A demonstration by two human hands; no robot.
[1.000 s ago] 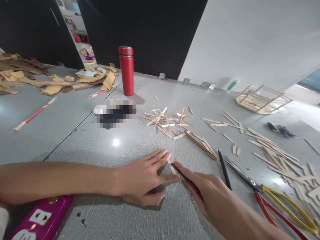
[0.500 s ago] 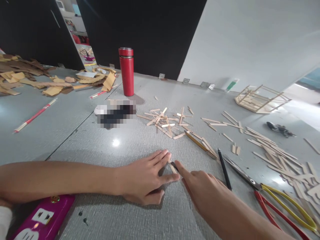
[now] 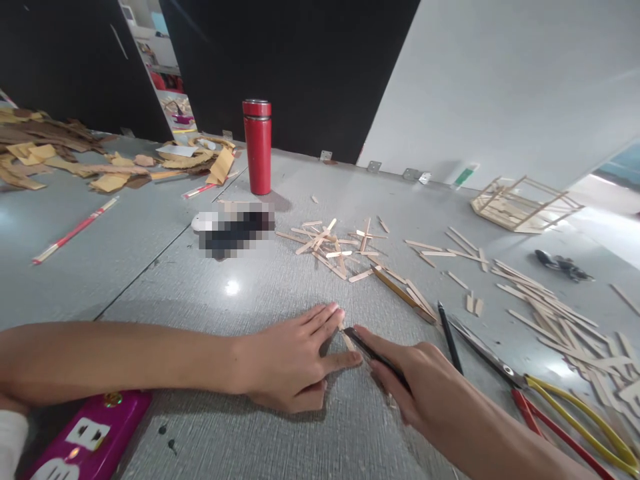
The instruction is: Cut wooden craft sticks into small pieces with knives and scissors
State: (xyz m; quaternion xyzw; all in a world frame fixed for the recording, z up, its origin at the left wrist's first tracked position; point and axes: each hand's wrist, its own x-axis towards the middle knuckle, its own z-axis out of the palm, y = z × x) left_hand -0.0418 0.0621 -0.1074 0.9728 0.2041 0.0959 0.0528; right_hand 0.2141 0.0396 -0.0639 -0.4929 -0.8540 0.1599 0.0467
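Note:
My left hand (image 3: 297, 360) lies on the grey table, its fingertips and thumb pinning a short wooden craft stick (image 3: 349, 341) against the surface. In my right hand (image 3: 417, 377) is a slim dark craft knife (image 3: 377, 352), the index finger stretched along its top. The knife's tip meets the stick between the two hands. Part of the stick is hidden beneath my left fingers. Just beyond, a loose heap of craft sticks (image 3: 327, 241) is scattered across the table.
To the right lie a brown tapered tool (image 3: 403, 293), a black pen (image 3: 450, 339), scissors (image 3: 517, 380) and more sticks (image 3: 575, 320). A stick frame (image 3: 525, 203) stands farther back. A red flask (image 3: 258, 148), cardboard scraps (image 3: 115, 167) and a purple case (image 3: 90, 433) are left.
My right hand has turned and drawn slightly back to the right, showing more of the knife. My left hand stays almost in place on the stick. The view has shifted slightly.

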